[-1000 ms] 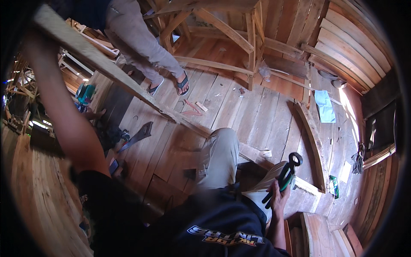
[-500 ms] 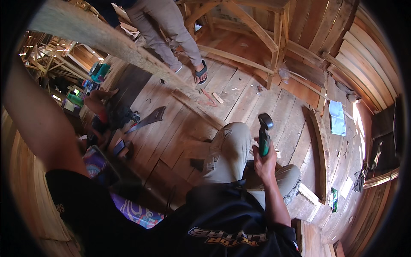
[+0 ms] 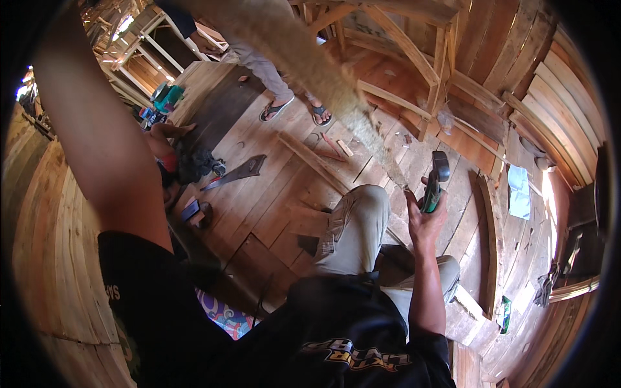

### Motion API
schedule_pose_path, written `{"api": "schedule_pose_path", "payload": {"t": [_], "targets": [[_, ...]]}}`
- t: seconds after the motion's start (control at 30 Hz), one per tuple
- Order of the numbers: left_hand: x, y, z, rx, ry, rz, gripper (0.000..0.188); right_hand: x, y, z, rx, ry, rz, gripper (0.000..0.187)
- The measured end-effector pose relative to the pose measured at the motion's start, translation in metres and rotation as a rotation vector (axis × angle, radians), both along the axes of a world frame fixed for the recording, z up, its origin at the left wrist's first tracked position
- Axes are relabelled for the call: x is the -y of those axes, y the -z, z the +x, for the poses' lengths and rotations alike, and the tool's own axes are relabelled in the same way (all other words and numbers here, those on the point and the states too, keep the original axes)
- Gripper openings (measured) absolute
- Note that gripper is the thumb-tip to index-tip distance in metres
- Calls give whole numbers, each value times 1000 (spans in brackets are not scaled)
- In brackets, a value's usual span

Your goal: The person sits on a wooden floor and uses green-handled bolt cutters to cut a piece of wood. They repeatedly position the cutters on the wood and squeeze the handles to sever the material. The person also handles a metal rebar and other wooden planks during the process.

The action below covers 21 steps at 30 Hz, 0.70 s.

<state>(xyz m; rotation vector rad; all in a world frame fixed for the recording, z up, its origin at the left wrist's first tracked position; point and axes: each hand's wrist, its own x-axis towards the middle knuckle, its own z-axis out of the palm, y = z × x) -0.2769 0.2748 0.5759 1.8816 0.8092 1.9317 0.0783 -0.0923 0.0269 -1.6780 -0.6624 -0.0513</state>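
My right hand (image 3: 428, 221) is wrapped round a hammer (image 3: 440, 167) with a dark head and a green and black grip. Its thumb side meets the narrow end of a long rough wooden beam (image 3: 336, 84); I cannot tell whether it presses on the beam. From that end, above my bent knee (image 3: 362, 204), the beam slants up to the top of the view. My left arm (image 3: 110, 142) is raised at the left, and its hand is beyond the top edge.
A hand saw (image 3: 242, 171) and wood pieces (image 3: 314, 161) lie on the plank floor. Another person's sandalled feet (image 3: 277, 108) stand behind the beam. Someone sits at the left near a phone (image 3: 190, 210). A wooden frame (image 3: 404, 48) stands at the back; a curved timber (image 3: 493, 242) lies right.
The beam has swung to the right, bringing its end to my right hand. That hand has moved right and slightly forward with the hammer. My view has shifted a little left.
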Motion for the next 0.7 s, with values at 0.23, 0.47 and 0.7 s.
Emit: {"api": "schedule_pose_path", "payload": {"t": [0.23, 0.47, 0.7], "targets": [[9, 52, 33, 349, 493, -275, 47, 23, 14, -19, 4, -72, -64, 49], [15, 92, 40, 547, 768, -484, 46, 32, 32, 2, 103, 68, -118, 30], [7, 182, 67, 672, 849, -543, 46, 90, 6, 34, 123, 81, -37, 21]]}}
